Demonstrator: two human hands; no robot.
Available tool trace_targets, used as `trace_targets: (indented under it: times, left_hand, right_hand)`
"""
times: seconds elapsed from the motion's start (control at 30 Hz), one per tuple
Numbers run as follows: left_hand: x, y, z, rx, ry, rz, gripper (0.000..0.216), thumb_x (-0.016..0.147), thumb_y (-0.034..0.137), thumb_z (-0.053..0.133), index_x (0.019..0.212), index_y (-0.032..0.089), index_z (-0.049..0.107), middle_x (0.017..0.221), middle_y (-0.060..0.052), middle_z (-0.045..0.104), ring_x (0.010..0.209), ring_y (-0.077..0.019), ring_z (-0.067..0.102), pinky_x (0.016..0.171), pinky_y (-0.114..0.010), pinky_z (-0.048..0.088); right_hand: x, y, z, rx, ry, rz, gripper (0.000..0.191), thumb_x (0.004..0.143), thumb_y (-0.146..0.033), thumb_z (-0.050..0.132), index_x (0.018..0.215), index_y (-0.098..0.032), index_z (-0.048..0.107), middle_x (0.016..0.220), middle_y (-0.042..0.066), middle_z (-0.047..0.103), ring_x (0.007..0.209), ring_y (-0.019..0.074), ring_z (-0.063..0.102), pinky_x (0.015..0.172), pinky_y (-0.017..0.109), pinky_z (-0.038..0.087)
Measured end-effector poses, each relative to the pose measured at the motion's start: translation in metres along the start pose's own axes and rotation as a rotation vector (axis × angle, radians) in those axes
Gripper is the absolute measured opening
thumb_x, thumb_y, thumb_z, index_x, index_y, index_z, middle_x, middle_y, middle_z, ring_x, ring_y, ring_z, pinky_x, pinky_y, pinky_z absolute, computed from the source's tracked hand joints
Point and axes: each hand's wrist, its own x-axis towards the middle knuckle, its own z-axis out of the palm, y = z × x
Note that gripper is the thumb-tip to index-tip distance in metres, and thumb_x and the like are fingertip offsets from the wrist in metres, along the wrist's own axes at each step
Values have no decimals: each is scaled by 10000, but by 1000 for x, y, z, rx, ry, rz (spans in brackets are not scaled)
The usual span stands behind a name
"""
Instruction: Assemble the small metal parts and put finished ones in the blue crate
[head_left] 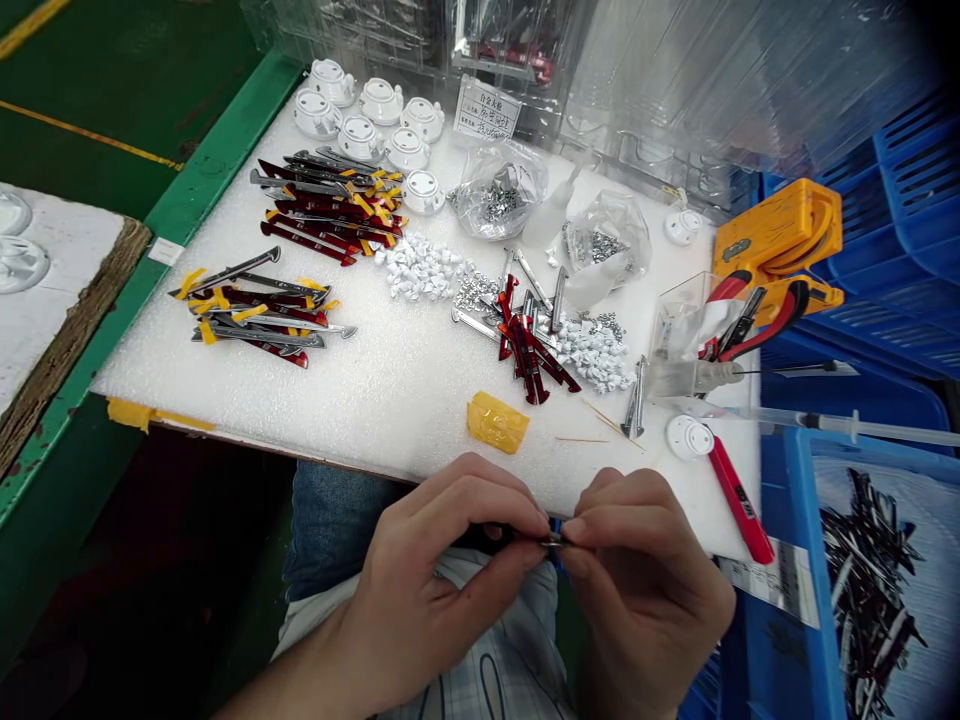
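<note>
At the front edge of the table, my left hand point(450, 560) is closed, thumb and forefinger pinching a small dark part point(553, 541) with a metallic glint. Fingertips cover most of it, so its full shape is hidden. My right hand point(649, 570) pinches the other end, close against the left fingertips. Just beyond the hands lies a yellow tape-wrapped packet point(498, 422). Behind it is a loose heap of red and grey blade-like pieces point(529, 350), beside small white parts point(592, 352). Two thin grey pieces point(635, 398) lie farther right.
Yellow-tagged blade-like pieces point(259, 310) lie at left, with white round bases point(360, 138) behind. Bags of small metal parts point(499, 190) and squeeze bottles point(551, 215) stand at the back. At right are a red cutter knife point(739, 500), pliers point(772, 325), syringe point(855, 427) and blue bin point(814, 560).
</note>
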Motion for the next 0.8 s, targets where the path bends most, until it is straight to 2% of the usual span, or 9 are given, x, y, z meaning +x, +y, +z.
trace_targets:
  times: [0.47,0.67,0.73,0.8]
  left_hand:
    - [-1,0,0,-25,21,1,187,1021,54,827,1031,239,797,913,-17,833,801,-154,798,744,-206,669]
    - [-3,0,-1,-15,16,-4,178,1033,72,828,1045,246,793,923,-7,833,813,-148,797,751,-195,661]
    - [-3,-1,0,-10,8,-23,172,1035,82,836,1061,247,798,931,-6,838,818,-150,798,757,-199,663]
    - [-3,-4,0,8,-3,-44,166,1026,101,861,1082,245,801,940,-6,846,813,-152,793,762,-209,666]
  right_hand:
    - [-4,1,-2,6,-17,59,156,1057,-157,819,1155,-277,834,883,-4,701,753,168,626,630,316,514]
    - [-1,1,1,-30,-15,50,115,1061,-176,812,1105,-279,835,858,-8,687,746,170,612,608,308,514]
    - [0,0,0,-49,28,19,73,1060,-193,814,1057,-265,827,838,-6,669,742,173,604,603,312,516]
    - [3,-1,-3,-71,144,-29,67,1067,-210,806,1016,-254,806,816,-9,641,732,171,594,602,311,508]
